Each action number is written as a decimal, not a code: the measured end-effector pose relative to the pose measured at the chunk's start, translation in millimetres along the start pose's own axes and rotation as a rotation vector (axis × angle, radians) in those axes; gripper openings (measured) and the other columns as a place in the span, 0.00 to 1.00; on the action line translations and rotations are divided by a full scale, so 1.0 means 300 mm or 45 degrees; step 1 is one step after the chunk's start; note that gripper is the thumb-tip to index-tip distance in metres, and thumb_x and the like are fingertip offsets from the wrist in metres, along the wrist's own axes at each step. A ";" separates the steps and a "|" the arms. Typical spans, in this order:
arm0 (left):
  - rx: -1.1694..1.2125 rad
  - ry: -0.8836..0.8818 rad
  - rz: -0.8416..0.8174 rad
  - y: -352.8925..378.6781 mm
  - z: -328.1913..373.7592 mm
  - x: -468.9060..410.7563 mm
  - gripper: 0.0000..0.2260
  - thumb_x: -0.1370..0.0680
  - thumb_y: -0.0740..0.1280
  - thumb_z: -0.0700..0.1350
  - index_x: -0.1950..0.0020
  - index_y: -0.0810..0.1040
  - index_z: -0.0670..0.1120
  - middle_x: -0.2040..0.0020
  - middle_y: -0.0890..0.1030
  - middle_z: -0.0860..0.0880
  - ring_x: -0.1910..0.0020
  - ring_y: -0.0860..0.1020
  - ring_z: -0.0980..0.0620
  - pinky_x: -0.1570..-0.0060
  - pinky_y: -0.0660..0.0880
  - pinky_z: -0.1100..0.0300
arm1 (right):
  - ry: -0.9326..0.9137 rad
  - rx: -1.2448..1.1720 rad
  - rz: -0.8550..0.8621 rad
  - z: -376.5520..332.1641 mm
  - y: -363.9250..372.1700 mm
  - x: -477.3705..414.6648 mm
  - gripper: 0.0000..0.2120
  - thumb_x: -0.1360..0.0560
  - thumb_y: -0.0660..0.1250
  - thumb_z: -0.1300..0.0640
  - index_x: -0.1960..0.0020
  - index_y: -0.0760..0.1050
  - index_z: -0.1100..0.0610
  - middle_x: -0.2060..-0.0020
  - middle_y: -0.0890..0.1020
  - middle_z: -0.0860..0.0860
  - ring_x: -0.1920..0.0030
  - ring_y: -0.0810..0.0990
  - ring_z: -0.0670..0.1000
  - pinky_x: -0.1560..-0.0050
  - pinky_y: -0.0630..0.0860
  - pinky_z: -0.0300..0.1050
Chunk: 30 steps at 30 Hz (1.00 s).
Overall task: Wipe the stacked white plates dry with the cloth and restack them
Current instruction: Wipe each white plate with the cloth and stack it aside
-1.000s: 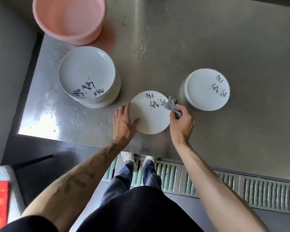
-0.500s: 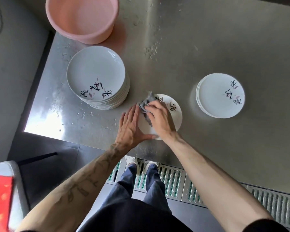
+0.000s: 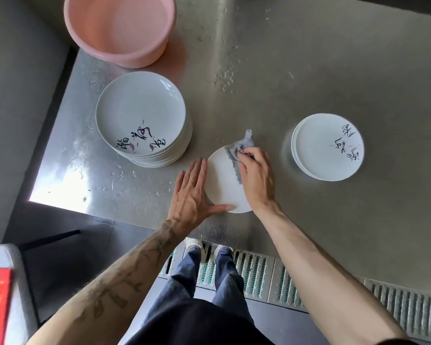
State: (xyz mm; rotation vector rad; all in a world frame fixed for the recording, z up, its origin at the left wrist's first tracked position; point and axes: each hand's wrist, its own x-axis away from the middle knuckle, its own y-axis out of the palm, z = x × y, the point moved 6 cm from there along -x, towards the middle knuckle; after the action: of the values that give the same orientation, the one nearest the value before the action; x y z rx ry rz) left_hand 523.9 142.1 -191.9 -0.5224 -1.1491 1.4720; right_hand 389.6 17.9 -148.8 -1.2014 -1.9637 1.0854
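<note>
The steel table (image 3: 309,58) carries one plate (image 3: 222,185) under the gripped cloth (image 3: 241,145). A tall stack (image 3: 139,113) stands left of the grip, a low stack (image 3: 326,148) right, a pink basin (image 3: 120,28) beyond.

Head view: I look steeply down from the person's head onto the brushed steel counter (image 3: 309,70), close in.
Facing: forward and down; left hand (image 3: 192,192) and right hand (image 3: 255,180) sit mid-frame, the slotted metal floor grating (image 3: 259,277) nearer me than both.
Overlap: I have this single view.

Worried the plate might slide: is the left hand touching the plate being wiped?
Touching. In the head view the left hand braces the plate, thumb across its near rim.
</note>
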 end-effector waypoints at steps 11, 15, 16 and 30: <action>-0.036 0.016 -0.055 0.008 0.004 -0.002 0.65 0.39 0.60 0.84 0.16 0.47 0.43 0.15 0.51 0.45 0.16 0.47 0.49 0.18 0.46 0.46 | -0.104 -0.158 -0.168 -0.145 0.086 0.036 0.13 0.23 0.70 0.65 0.39 0.82 0.61 0.41 0.79 0.53 0.40 0.76 0.57 0.39 0.76 0.50; -0.035 0.010 -0.045 0.005 0.014 0.002 0.66 0.39 0.58 0.85 0.16 0.45 0.43 0.15 0.50 0.45 0.16 0.47 0.50 0.18 0.46 0.46 | -0.111 -0.063 -0.125 -0.104 0.060 0.017 0.15 0.23 0.69 0.64 0.37 0.81 0.58 0.38 0.78 0.50 0.38 0.74 0.55 0.43 0.78 0.50; -0.039 0.008 -0.042 0.002 0.014 0.002 0.65 0.38 0.59 0.85 0.16 0.44 0.43 0.15 0.49 0.46 0.16 0.46 0.50 0.18 0.46 0.46 | -0.070 -0.016 -0.073 -0.076 0.041 0.000 0.16 0.23 0.69 0.64 0.36 0.81 0.57 0.38 0.79 0.50 0.38 0.75 0.56 0.44 0.78 0.50; -0.033 0.006 -0.082 -0.003 0.010 0.002 0.65 0.38 0.62 0.84 0.16 0.47 0.44 0.15 0.50 0.47 0.16 0.45 0.50 0.18 0.45 0.44 | -0.018 -0.190 -0.127 -0.098 0.066 0.020 0.14 0.25 0.71 0.66 0.40 0.83 0.59 0.42 0.80 0.50 0.41 0.76 0.55 0.39 0.74 0.48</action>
State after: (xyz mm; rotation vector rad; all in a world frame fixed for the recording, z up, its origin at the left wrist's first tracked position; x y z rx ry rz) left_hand 521.7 141.3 -189.7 -0.5022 -1.1723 1.4015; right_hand 419.2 38.4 -150.8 -1.1605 -2.1233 0.9134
